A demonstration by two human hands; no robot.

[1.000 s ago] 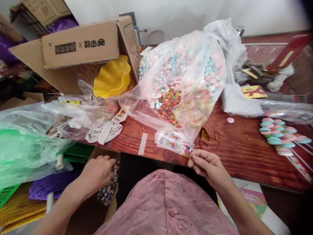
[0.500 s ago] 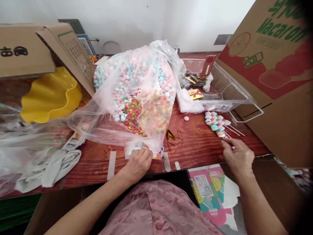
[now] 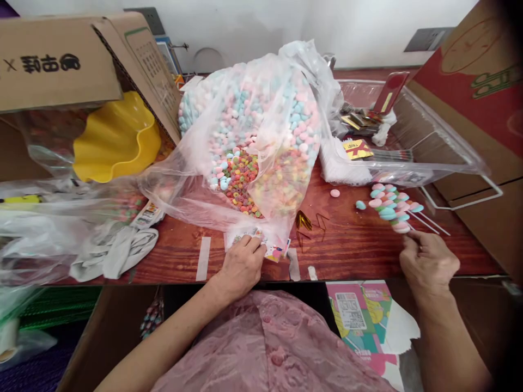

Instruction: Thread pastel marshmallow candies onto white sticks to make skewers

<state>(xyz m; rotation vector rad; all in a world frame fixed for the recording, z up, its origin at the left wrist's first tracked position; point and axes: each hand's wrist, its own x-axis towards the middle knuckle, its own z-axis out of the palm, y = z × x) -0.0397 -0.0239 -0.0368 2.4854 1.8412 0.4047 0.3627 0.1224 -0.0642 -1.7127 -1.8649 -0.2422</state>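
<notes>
My right hand (image 3: 429, 262) pinches the stick end of a candy skewer (image 3: 394, 213), threaded with pink, blue and green candies. It overlaps the other candy skewers (image 3: 414, 208), whose white sticks point toward the lower right. The fingers of my left hand (image 3: 242, 262) are curled together on printed plastic packaging (image 3: 274, 251) near the table's front edge. Just behind that hand, a big clear bag (image 3: 261, 117) holds pink, blue and white candies, with small ring-shaped candies (image 3: 241, 182) at its mouth. Gold twist ties (image 3: 303, 220) lie to the right of the packaging.
A clear plastic bin (image 3: 445, 139) with packets stands at the back right, beside a large carton (image 3: 498, 120). Loose pink (image 3: 335, 193) and blue candies (image 3: 360, 204) lie on the table. At left are a yellow wavy bowl (image 3: 116, 144), an open carton (image 3: 53, 65) and grey-white gloves (image 3: 118, 253).
My right hand has closed on a skewer's stick. A blue candy now lies apart on the table, left of the skewers. The view has shifted; my left hand stays on the packaging.
</notes>
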